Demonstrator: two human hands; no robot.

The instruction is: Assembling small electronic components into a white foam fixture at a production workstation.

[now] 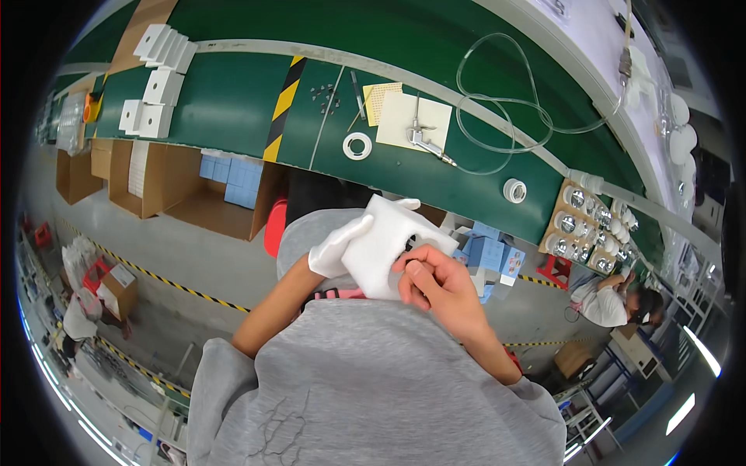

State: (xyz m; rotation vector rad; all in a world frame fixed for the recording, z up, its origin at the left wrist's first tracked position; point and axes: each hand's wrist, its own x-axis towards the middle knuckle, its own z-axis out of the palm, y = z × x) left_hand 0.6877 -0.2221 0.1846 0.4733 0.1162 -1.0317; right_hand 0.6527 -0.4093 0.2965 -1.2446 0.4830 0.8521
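My left hand (342, 242), in a white glove, grips a white foam block (374, 247) from its left side and far edge, above my lap. In the block's face, toward its right, is a round hole (412, 242) with something dark in it. My right hand (439, 286) is bare and is at the near edge of this hole. Its thumb and forefinger are pinched together. Something small and dark shows by the fingertips, and I cannot tell whether it is held or lies in the hole.
On the green bench (225, 101) lie an air blow gun (423, 140) with a clear hose, a white ring (357, 146), small dark pieces (324, 97) and a white round part (514, 191). White foam blocks (165, 85) are stacked left; a tray of shiny domed parts (575, 221) stands right. Cartons (186, 213) sit below.
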